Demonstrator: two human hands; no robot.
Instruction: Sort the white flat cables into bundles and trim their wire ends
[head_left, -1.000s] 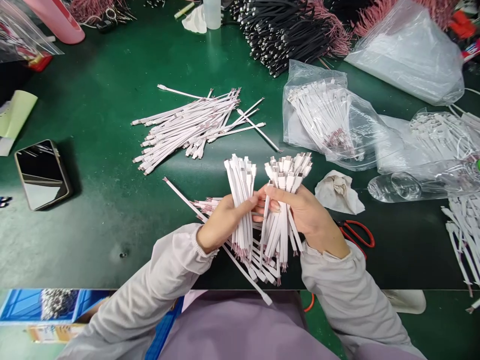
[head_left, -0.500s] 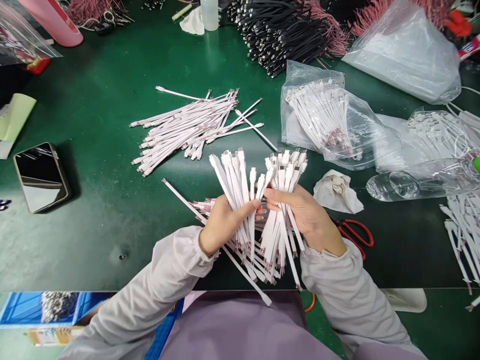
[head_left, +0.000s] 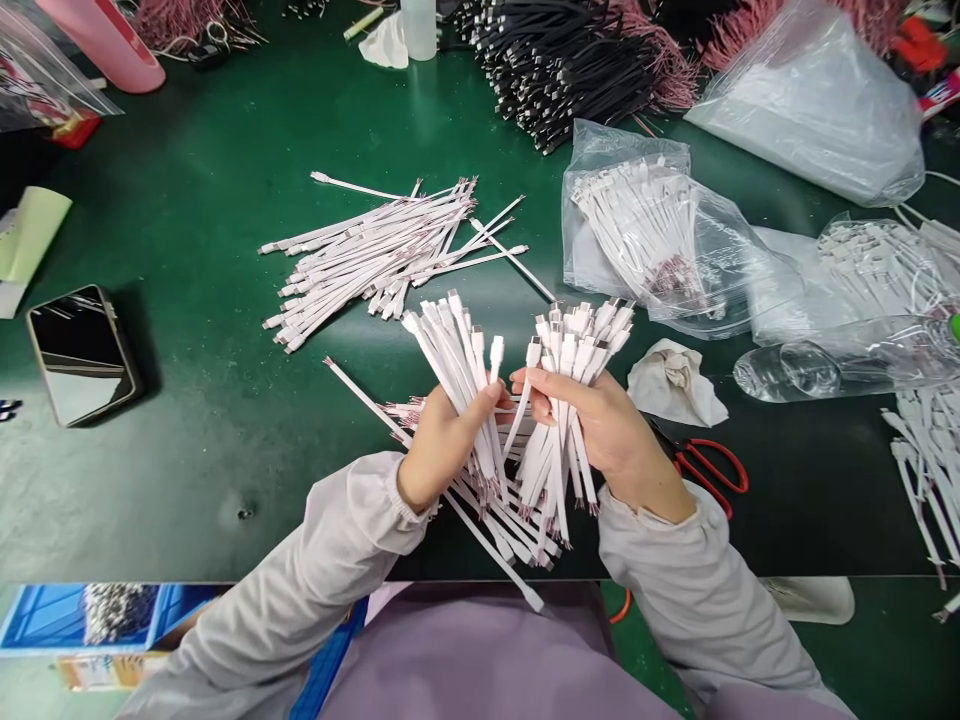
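The left hand (head_left: 446, 437) and right hand (head_left: 609, 430) (both bare) curl inward near each other, forearms (head_left: 304, 560) converging

Head-worn view (forward, looking down).

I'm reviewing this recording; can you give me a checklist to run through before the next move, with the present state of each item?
1. Left grip closed around the left bundle of white cables: ok.
2. Right grip closed around the right bundle: ok.
3. Both bundles facing the same way: ok, plugs at the far end, pink wire ends at the near end.
4. Single cable distinct from the main bundles: ok, it slants through the gap between them.
5. Loose cables below kept within the table: not ok, one plug pokes past the near edge.
6. Equal counts in both bundles: cannot tell, the cables overlap.
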